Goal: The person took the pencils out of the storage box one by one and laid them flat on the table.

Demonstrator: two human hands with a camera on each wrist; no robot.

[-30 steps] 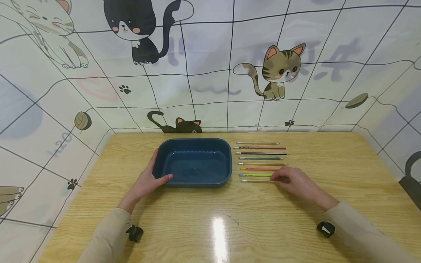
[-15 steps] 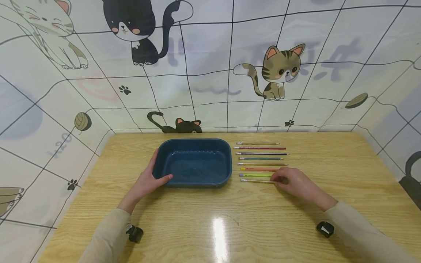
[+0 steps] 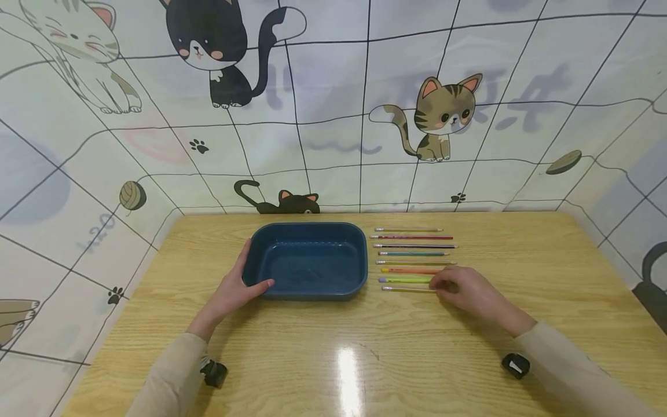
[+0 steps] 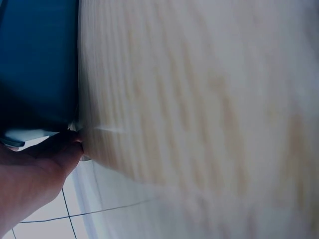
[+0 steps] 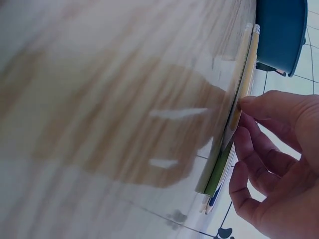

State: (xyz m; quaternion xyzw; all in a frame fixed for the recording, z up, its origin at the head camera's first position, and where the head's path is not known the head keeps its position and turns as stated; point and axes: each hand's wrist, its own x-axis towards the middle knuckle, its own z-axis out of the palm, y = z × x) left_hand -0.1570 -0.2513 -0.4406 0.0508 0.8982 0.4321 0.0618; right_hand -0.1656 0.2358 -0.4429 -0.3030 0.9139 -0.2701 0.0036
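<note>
A deep blue rectangular dish (image 3: 304,263) stands on the wooden table. My left hand (image 3: 233,288) grips its left end, thumb over the near rim and the other fingers along the outer side. To the right of the dish, several pencils lie in a row, one behind another. My right hand (image 3: 466,291) is at the nearest one, a yellowish pencil with a white eraser (image 3: 409,289), and pinches it near its tip. In the right wrist view the thumb (image 5: 249,103) presses on this pencil's side, just behind the sharpened point. A lime-green pencil (image 3: 403,280) lies right behind it.
Farther back lie an orange pencil (image 3: 409,270), a teal pencil (image 3: 411,253) and a red pencil (image 3: 414,237), among others. A wall covering printed with cats (image 3: 448,119) rises at the table's back edge (image 3: 505,212). Light glares on the table (image 3: 348,376) in front.
Both hands, the dish and the pencils keep their places. Only the head view has tilted very slightly, so the scene sits a little lower in it.
</note>
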